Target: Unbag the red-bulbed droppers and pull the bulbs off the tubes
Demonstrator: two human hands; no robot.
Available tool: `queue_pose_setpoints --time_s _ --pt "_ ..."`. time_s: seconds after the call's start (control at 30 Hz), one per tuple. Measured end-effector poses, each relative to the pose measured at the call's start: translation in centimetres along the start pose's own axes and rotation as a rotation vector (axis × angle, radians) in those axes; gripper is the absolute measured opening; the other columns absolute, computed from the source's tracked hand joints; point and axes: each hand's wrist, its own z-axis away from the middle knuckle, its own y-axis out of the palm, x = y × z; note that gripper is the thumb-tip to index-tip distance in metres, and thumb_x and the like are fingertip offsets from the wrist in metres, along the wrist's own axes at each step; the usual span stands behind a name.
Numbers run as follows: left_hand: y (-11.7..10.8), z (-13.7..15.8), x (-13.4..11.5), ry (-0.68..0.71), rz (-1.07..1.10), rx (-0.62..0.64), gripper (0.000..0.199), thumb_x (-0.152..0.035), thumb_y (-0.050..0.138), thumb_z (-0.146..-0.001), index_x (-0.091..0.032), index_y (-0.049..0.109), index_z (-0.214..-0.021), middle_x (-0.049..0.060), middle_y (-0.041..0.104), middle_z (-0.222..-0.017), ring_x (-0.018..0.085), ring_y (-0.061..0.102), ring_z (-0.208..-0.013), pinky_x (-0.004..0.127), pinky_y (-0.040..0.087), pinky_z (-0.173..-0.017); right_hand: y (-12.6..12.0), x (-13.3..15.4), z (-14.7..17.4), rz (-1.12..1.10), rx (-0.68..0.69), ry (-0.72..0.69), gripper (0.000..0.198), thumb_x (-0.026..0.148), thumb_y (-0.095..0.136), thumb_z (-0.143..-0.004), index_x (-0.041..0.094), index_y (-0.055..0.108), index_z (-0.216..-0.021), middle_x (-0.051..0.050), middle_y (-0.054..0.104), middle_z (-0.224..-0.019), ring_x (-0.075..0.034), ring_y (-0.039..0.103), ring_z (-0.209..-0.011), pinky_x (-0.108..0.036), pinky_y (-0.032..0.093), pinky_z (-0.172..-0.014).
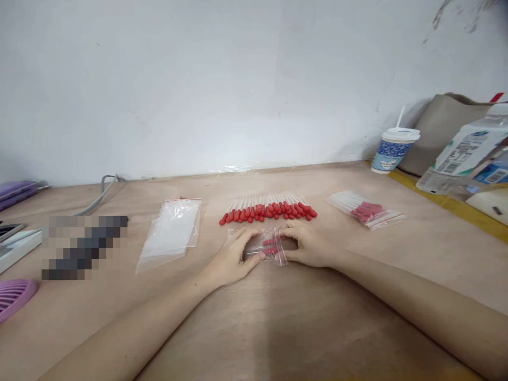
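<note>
Between both hands lies a small clear zip bag (pixel 280 253) with a red-striped opening on its right side and a few red-tipped sticks inside. My left hand (pixel 232 258) pinches the bag's left part between thumb and fingers. With its thumb and fingers closed on the opening end, my right hand (pixel 311 246) grips the other side. Just beyond the hands, a row of white sticks with red bulb-like tips (pixel 270 209) lies side by side, tips toward me. To the right rests another zip bag (pixel 367 210) holding several such sticks. A pile of flat clear zip bags (pixel 169 233) lies to the left.
A lidded paper cup (pixel 392 151) with a straw, a plastic bottle (pixel 462 151) and a grey-beige bag (pixel 432 127) stand at the back right. On the left are a pixelated dark object (pixel 85 248), a grey cable (pixel 99 196) and a pink slotted object (pixel 16 297). A white wall (pixel 238 90) borders the table.
</note>
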Motion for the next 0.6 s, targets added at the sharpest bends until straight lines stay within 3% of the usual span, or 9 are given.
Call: queue_pose_setpoints --time_s 0.13,0.3,0.47,0.6 --pt "0.1 0.0 0.0 0.007 0.005 0.0 0.035 -0.034 0.053 -0.082 -0.019 0.046 -0.113 0.007 0.056 -0.113 0.021 0.053 -0.102 0.036 0.044 -0.086 0.0 1.0 0.1 -0.019 -0.032 0.036 0.013 0.017 0.063 -0.071 0.017 0.057 -0.082 -0.002 0.059 -0.085 -0.014 0.052 -0.079 -0.027 0.041 -0.07" --pt "0.1 0.0 0.2 0.021 -0.01 -0.003 0.036 -0.033 0.053 -0.082 -0.02 0.046 -0.115 0.007 0.056 -0.114 0.022 0.052 -0.102 0.037 0.044 -0.086 0.2 1.4 0.1 -0.109 -0.029 0.045 0.018 0.013 0.061 -0.068 0.017 0.057 -0.085 0.001 0.058 -0.076 -0.011 0.051 -0.068 -0.023 0.04 -0.061" --pt "0.1 0.2 0.2 0.004 -0.01 0.02 0.039 -0.035 0.053 -0.082 -0.022 0.046 -0.117 0.006 0.056 -0.115 0.022 0.053 -0.101 0.037 0.044 -0.086 0.4 -0.2 0.2 -0.449 -0.012 0.173 0.018 0.016 0.061 -0.067 0.016 0.057 -0.085 0.001 0.059 -0.075 -0.008 0.052 -0.061 -0.021 0.042 -0.054" --pt "-0.1 0.3 0.1 0.001 -0.003 0.047 0.043 -0.037 0.052 -0.082 -0.022 0.044 -0.122 0.007 0.054 -0.119 0.023 0.052 -0.106 0.039 0.044 -0.09 -0.6 -1.3 0.4 -0.707 -0.03 0.322 0.026 0.021 0.066 -0.064 0.017 0.051 -0.084 -0.002 0.06 -0.083 -0.011 0.059 -0.072 -0.023 0.046 -0.062"
